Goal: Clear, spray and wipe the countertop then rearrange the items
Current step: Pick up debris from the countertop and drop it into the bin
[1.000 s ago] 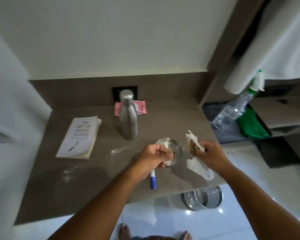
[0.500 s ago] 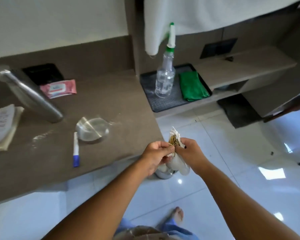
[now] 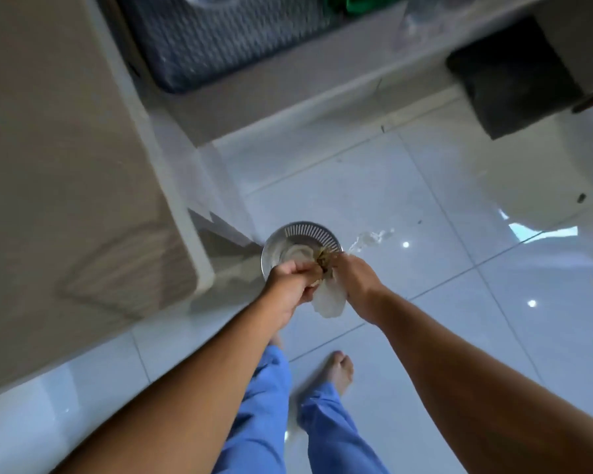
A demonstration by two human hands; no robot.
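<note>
My left hand and my right hand are both closed on a crumpled white tissue with brown scraps bunched at its top. The bundle hangs just above a round perforated metal waste bin that stands on the white tiled floor beside the corner of the brown countertop. The tissue's lower end droops between my wrists. The countertop's items are out of view.
A dark mat lies on a low shelf at the top, with a bit of green cloth at its edge. A black block sits at the upper right. My bare feet and blue trousers are on the glossy floor below.
The view has tilted down from the countertop to the floor. Both hands have carried the tissue bundle off the counter edge and now hold it over the metal bin.
</note>
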